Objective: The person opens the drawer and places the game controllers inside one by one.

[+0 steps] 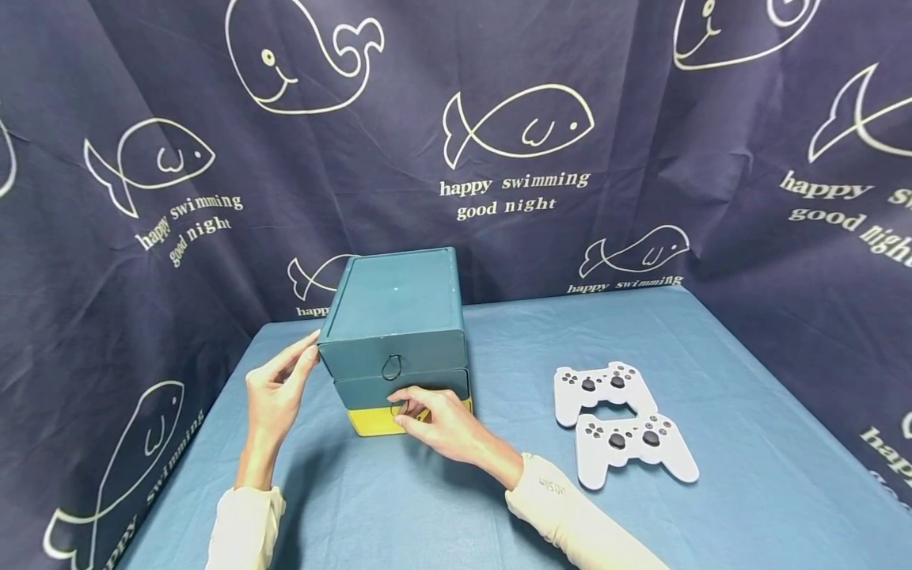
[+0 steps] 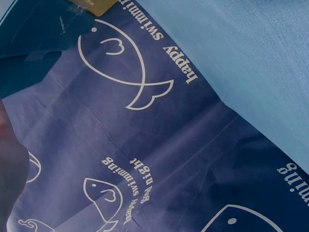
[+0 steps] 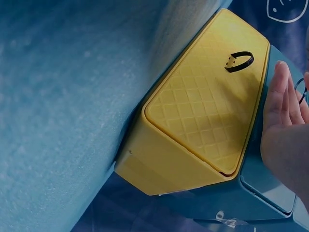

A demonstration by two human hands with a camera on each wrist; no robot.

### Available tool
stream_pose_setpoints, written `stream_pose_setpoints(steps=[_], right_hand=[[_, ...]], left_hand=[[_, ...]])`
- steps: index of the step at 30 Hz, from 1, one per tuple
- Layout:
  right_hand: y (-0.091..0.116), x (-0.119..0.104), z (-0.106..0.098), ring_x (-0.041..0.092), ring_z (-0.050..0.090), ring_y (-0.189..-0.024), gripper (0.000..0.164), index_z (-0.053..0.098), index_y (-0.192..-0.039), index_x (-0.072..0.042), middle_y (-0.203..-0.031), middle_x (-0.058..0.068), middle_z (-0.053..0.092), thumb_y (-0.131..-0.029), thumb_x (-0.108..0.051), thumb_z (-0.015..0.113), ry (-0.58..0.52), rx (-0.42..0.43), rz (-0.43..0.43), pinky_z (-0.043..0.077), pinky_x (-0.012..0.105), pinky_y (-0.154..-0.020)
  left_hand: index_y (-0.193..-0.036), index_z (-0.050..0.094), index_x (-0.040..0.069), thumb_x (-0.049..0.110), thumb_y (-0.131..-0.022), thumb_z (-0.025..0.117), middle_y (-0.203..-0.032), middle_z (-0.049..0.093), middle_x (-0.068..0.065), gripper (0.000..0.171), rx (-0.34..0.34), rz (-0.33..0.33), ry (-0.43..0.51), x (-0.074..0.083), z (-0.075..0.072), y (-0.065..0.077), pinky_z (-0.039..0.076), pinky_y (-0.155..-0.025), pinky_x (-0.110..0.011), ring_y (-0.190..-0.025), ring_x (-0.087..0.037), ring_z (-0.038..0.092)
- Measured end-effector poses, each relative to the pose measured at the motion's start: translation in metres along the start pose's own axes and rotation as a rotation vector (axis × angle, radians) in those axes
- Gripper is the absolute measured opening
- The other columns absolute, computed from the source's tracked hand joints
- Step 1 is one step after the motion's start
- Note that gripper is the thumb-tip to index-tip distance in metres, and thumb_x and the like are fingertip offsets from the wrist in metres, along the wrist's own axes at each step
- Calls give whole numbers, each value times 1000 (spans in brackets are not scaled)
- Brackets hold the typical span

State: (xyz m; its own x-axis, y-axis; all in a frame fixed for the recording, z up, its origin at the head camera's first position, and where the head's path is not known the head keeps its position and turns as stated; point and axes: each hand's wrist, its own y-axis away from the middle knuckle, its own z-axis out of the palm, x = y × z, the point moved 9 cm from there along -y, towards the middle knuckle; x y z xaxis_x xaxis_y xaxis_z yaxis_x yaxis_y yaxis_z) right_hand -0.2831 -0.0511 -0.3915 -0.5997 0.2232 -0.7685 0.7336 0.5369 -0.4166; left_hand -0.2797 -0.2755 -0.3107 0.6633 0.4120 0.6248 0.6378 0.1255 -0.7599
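Note:
A stack of drawer boxes has a teal top box [image 1: 388, 354], a teal middle drawer [image 1: 370, 389] and a yellow drawer [image 1: 366, 420] at the bottom. My left hand [image 1: 274, 388] touches the left front corner of the top box with fairly straight fingers. Curled fingers of my right hand [image 1: 438, 423] hold the black loop handle [image 3: 300, 89] on the middle drawer's front. Above them, the top box's loop handle [image 1: 392, 367] hangs free. In the right wrist view, the yellow drawer's loop handle [image 3: 241, 62] also stands untouched beside the hand.
Two white game controllers [image 1: 602, 388] [image 1: 634, 447] lie on the right of the blue-covered table [image 1: 513, 356], one overlapping the other in view. A navy curtain [image 1: 399, 198] with white fish and whale drawings rises close behind the stack and along both sides.

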Motion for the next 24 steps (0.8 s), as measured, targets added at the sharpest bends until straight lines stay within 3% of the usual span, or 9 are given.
stream_pose_setpoints(steps=[24], right_hand=[[1,-4,0,4,67,-85,22,72,-121,-4,-95,5,75,-99,-8,68,-42,-2,-37,58,27,-77]], left_hand=[[-122,75,-1,-9,-94,71,-100,77,2,30,-1,-14,3,-1,0,1,52,-78,-13,-84,-6,73]])
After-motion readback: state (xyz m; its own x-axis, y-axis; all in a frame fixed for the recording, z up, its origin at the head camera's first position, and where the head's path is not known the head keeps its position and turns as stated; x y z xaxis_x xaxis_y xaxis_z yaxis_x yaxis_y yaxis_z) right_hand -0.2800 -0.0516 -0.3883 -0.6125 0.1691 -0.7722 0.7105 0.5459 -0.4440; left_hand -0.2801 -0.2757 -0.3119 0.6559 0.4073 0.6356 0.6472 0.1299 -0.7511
